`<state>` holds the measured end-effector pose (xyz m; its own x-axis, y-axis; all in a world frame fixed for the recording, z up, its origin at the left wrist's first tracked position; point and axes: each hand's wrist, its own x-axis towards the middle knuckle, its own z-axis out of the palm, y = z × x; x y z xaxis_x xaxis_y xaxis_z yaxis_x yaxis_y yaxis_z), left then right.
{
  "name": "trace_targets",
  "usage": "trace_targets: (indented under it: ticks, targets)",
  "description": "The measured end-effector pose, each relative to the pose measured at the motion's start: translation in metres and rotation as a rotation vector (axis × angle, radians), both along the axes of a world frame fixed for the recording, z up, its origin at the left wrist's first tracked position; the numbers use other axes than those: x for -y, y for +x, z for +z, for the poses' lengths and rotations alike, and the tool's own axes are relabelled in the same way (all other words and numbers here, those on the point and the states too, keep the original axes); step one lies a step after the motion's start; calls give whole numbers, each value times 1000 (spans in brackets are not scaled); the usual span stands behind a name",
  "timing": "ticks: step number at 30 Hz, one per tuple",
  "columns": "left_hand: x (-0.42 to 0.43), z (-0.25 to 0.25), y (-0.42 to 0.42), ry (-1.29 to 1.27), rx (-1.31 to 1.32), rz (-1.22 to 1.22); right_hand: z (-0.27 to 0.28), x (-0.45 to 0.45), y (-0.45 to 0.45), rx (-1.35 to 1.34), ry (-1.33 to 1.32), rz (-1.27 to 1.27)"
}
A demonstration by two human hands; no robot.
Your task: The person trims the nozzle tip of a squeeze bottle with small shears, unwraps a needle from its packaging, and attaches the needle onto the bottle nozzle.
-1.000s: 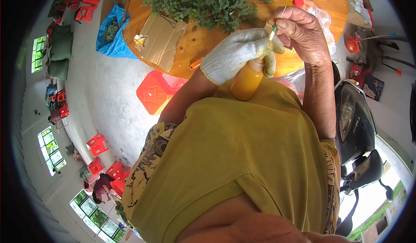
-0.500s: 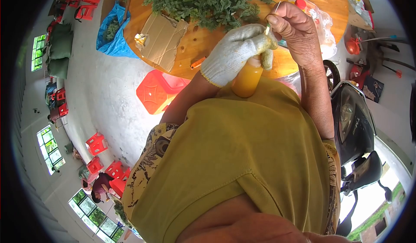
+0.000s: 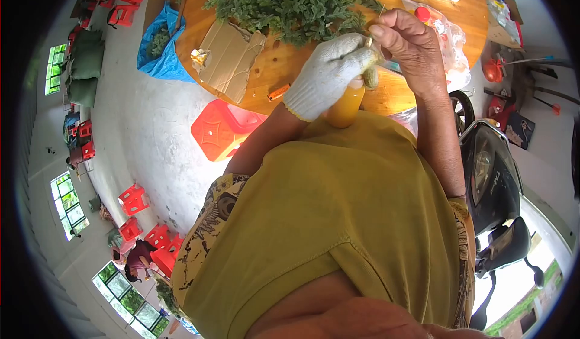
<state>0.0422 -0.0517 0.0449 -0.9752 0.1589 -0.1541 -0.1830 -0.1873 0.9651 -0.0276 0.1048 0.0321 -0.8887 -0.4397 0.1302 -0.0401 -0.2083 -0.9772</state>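
My left hand [image 3: 332, 73], in a white knitted glove with a yellow cuff edge, is closed around the upper part of a yellow-orange squeeze bottle [image 3: 344, 109]. A pale tip [image 3: 369, 41] shows above the gloved fingers; whether it belongs to the bottle is hard to tell. Bare, my right hand [image 3: 411, 46] pinches something thin, like a fine stem or wire [image 3: 382, 9], just above that tip. The hands are close together over the table's near edge. A heap of green artificial-looking sprigs [image 3: 284, 6] lies beyond them.
The round wooden table [image 3: 272, 67] carries torn cardboard [image 3: 229, 61], an orange lighter-like item [image 3: 278, 92] and a plastic bag [image 3: 450, 43] by a red cap [image 3: 422, 14]. A blue bag [image 3: 160, 43] hangs left. A red stool [image 3: 217, 130] and a parked scooter [image 3: 492, 170] flank me.
Both hands have shifted slightly; the right hand's fingertips sit a little lower, and the bottle is drawn up a bit farther behind the glove. The view has moved slightly.
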Motion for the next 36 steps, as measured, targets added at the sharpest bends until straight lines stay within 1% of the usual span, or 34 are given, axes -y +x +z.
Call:
trace_targets:
  ticks: [3, 14, 18, 21, 23, 26, 29, 33, 35, 36]
  targets:
    - [9, -7, -4, 64, -25, -152, 3, -3, -4, 59, -80, 45]
    - [11, -17, -5, 145, 10, -183, -15, -8, -12, 60, -200, 180]
    - [11, -15, -2, 130, 14, -167, -15, -4, -10, 41, -148, 150]
    - [5, -6, 1, 106, 38, -106, -15, -1, -6, 24, -100, 116]
    - [6, -15, 2, 143, 37, -117, -17, -1, -5, 8, -62, 97]
    - [8, -17, 3, 150, 31, -116, -21, 3, -5, -31, -76, 88]
    - [8, -15, 3, 143, 33, -111, -16, 10, 1, -143, -89, 7]
    - [9, -17, 3, 55, -1, -95, -16, 13, 10, -122, -95, -64]
    - [9, -25, 2, 78, 15, -96, -20, 14, 12, -122, -123, -103]
    - [9, -26, 1, 89, 19, -98, -20, 14, 11, -110, -93, -104]
